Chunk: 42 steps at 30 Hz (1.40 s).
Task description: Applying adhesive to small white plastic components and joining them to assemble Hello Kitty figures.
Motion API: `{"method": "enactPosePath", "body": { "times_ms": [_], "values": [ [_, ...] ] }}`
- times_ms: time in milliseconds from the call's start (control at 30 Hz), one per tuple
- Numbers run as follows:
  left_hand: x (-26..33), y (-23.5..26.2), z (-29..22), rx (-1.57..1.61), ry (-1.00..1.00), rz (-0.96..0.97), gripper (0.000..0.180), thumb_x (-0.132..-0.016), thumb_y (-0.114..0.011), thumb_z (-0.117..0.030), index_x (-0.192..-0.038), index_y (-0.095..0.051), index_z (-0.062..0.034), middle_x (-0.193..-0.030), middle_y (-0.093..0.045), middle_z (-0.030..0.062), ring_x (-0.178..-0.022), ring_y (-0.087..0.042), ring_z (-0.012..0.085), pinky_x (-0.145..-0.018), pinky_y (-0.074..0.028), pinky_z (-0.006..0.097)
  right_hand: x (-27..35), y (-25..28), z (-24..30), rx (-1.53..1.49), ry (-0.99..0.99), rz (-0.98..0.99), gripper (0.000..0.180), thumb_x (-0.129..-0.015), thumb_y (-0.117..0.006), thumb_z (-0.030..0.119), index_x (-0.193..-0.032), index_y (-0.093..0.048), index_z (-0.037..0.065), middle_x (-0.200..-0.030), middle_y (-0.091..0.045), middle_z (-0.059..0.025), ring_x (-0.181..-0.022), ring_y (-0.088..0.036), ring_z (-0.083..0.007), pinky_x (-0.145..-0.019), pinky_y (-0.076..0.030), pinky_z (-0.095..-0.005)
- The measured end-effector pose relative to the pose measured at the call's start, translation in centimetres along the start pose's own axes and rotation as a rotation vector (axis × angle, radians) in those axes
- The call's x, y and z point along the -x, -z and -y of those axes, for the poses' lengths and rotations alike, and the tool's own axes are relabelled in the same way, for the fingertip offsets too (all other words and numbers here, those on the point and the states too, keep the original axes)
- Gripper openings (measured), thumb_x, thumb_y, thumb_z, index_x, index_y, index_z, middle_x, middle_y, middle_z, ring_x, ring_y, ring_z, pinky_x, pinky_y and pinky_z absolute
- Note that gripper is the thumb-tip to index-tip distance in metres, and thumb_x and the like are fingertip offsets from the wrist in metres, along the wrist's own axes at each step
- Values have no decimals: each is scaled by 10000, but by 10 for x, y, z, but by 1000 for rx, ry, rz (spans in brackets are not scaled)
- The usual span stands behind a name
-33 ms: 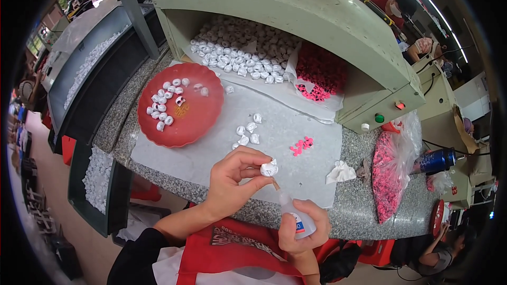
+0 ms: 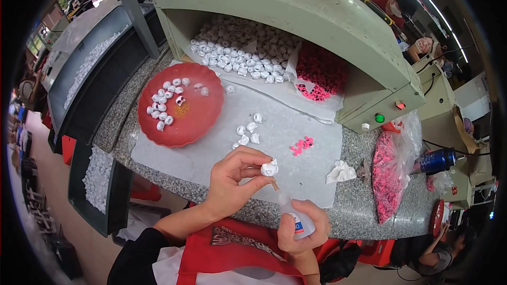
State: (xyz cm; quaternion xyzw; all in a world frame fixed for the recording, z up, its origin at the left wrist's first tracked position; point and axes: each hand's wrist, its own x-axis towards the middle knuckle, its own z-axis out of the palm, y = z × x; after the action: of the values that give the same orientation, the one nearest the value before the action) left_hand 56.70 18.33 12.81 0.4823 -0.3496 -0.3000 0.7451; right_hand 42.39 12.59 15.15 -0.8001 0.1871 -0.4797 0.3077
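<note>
Dark green plastic at your far left: a bin holding small white pieces, lower than the speckled stone tabletop. Next, a scalloped red plate on the tabletop, white rounded pieces mostly along its left half (one shows dark and pink markings). Behind, under the arch of a pale green cabinet, a broad heap of more white pieces.

Your left hand comes in over the front of a white paper sheet. Its grip is pinched, thumb and fingertips closed on one white piece, raised in front of you. A few loose ones lie on the sheet beyond.

Just right, your right hand has its grip wrapped round a translucent squeeze bottle, nozzle aimed up at the held piece; whether the tip touches, you can't tell from here. Pink bits cluster on the paper beyond it. Then a crumpled tissue, a clear bag of pink pieces, and a blue can lying on its side.
</note>
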Motion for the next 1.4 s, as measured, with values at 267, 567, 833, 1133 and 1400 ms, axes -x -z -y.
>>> {"method": "enactPosePath", "body": {
  "times_ms": [267, 567, 833, 1133, 1400],
  "values": [
    [-1, 4, 1, -78, -21, -1, 300, -683, -578, 176, -956, -531, 60, -1012, -486, 145, -943, -545, 203, -814, -506, 291, -10, 2, -4, -10, 94, 41, 272, -625, -630, 19, -873, -534, -34, -698, -598, -103, -440, -521, -177, -411, -416, -258],
    [-1, 4, -1, 94, 90, 31, 306, -703, -558, 173, -983, -517, 57, -1036, -496, 152, -954, -555, 217, -805, -506, 304, -10, 1, -6, -12, 86, 7, 271, -622, -619, 11, -875, -534, -37, -689, -594, -98, -435, -517, -174, -403, -412, -258],
    [-3, 9, -2, 272, 343, 31, 312, -710, -574, 135, -997, -511, 33, -1027, -560, 170, -952, -579, 271, -814, -494, 356, -7, 7, -6, -21, 66, 36, 308, -599, -625, -2, -889, -523, -30, -709, -599, -96, -427, -505, -168, -391, -400, -254],
    [-4, 9, -5, 319, 391, 42, 321, -699, -576, 135, -994, -511, 29, -1029, -563, 178, -955, -578, 285, -850, -474, 376, -9, 7, -7, -13, 85, 9, 294, -607, -621, -2, -884, -525, -32, -712, -599, -99, -425, -504, -172, -395, -406, -258],
    [-5, 10, -3, 293, 352, 27, 318, -698, -572, 139, -991, -521, 25, -1028, -565, 165, -959, -577, 289, -856, -469, 377, -9, 8, -8, -14, 89, 16, 275, -619, -617, 5, -877, -532, -34, -696, -600, -103, -434, -519, -175, -399, -413, -260]
  ]
}}
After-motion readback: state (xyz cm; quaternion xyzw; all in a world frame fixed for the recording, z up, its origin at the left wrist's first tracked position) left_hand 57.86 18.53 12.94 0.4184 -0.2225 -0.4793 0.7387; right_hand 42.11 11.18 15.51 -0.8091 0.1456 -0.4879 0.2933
